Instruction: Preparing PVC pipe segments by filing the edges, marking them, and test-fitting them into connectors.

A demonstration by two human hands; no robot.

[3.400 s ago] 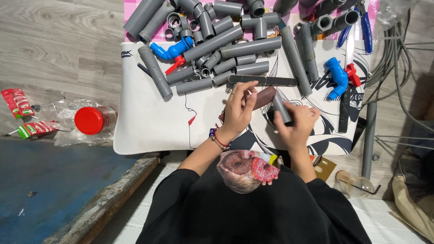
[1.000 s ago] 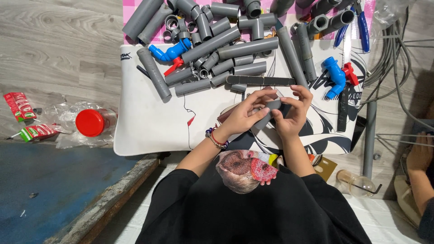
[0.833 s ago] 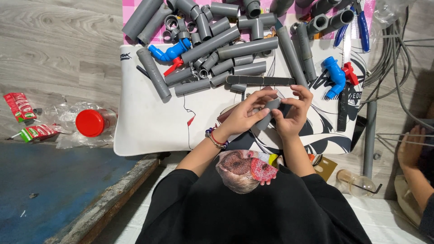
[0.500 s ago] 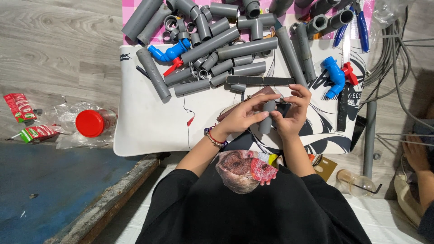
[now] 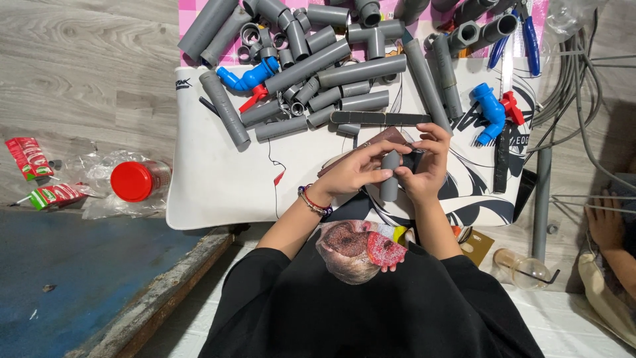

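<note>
Both my hands meet over the white printed mat [image 5: 218,185]. My left hand [image 5: 354,171] and my right hand [image 5: 424,166] together grip a short grey pipe piece [image 5: 390,179], held upright between the fingers. A dark brown flat piece [image 5: 384,138] lies just behind my hands. A long dark flat file-like bar [image 5: 381,118] rests on the mat beyond them. A beaded bracelet sits on my left wrist.
A heap of grey pipes and fittings [image 5: 318,59] fills the mat's far side, with a blue elbow with red handle [image 5: 248,79] and a blue valve [image 5: 491,109]. Blue-handled pliers [image 5: 527,36], a red-capped jar [image 5: 136,180], cables [image 5: 583,79], another person's hand [image 5: 606,222] at right.
My hands came together: the right held the grey piece alone earlier, now both hold it. They shifted slightly toward me. A person's hand has appeared at the right edge.
</note>
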